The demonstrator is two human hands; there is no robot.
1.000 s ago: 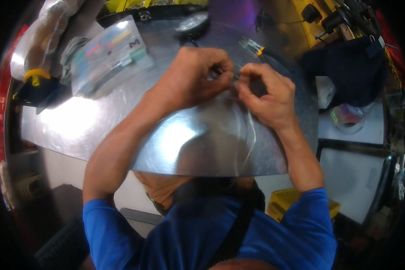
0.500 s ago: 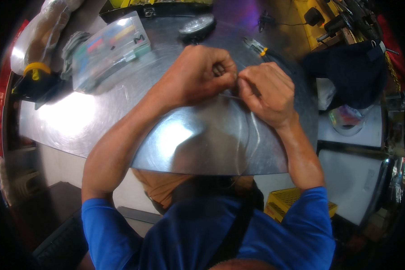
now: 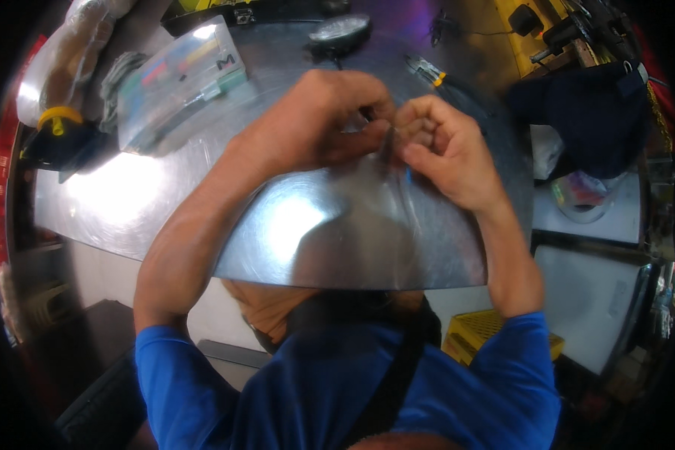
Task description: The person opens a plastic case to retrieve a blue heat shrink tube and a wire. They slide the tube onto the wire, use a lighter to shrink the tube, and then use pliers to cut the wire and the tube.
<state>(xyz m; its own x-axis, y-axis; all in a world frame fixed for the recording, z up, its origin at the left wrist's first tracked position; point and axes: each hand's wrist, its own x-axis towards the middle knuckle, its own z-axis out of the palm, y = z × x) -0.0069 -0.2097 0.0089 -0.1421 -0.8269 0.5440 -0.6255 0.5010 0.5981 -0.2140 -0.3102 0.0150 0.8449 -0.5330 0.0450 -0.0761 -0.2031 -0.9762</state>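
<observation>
Over the brushed steel tabletop (image 3: 120, 210), my left hand (image 3: 326, 124) is curled with thumb and index together on something small I cannot make out. Close beside it, my right hand (image 3: 446, 154) has bent, closed fingers meeting at the same spot, blurred. A small blue bit (image 3: 409, 176) shows just below the right thumb; what it belongs to is unclear. Beyond the hands lie cutters with yellow-and-black handles (image 3: 430, 73) and a round lamp-like object (image 3: 337, 34). A clear compartment box (image 3: 176, 90) is at the back left.
Plastic-wrapped material (image 3: 75, 52), grey cloth (image 3: 116, 82) and a black item with yellow strap (image 3: 60, 142) crowd the left. A black case (image 3: 214, 15) sits behind. Dark fabric (image 3: 581, 120), cords and tools stand at right; a yellow crate (image 3: 469, 334) is below the table edge.
My right hand has turned so more of its curled fingers and thumb show, and a blue bit appears beneath it. Both hands have shifted slightly upward in the picture.
</observation>
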